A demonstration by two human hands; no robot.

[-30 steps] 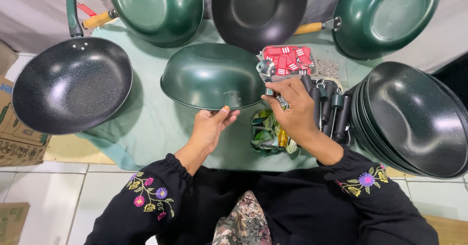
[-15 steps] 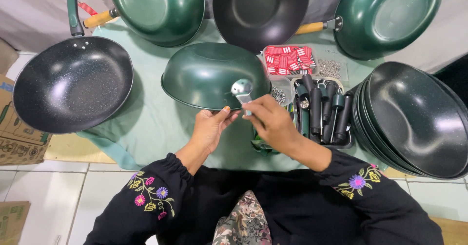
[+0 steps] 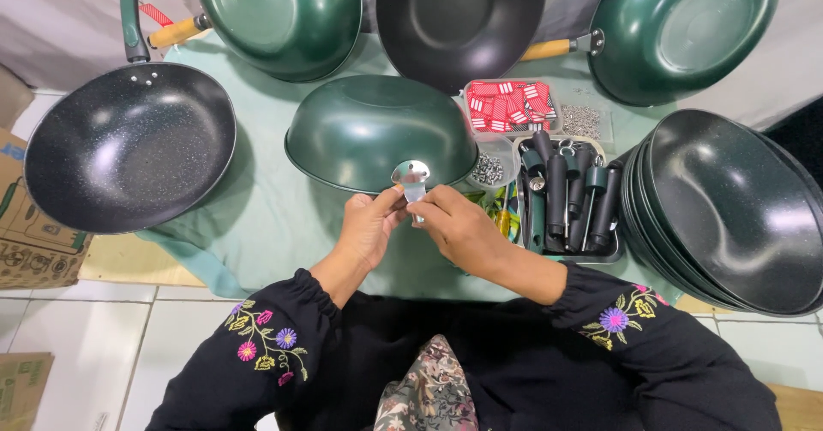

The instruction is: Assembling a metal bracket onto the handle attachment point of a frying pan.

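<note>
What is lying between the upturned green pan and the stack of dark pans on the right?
In the head view, a tray of black handles lies between the upturned green pan and the stack of dark pans.

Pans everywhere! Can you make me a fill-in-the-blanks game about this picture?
1. Both hands, the left hand and the right hand, pinch a small shiny ____ bracket.
2. The green pan just behind the bracket lies ____ down on the cloth.
3. The tray beside the right hand is full of black ____.
4. The stack of dark pans sits on the person's ____ side.

Missing words: metal; upside; handles; right
</note>
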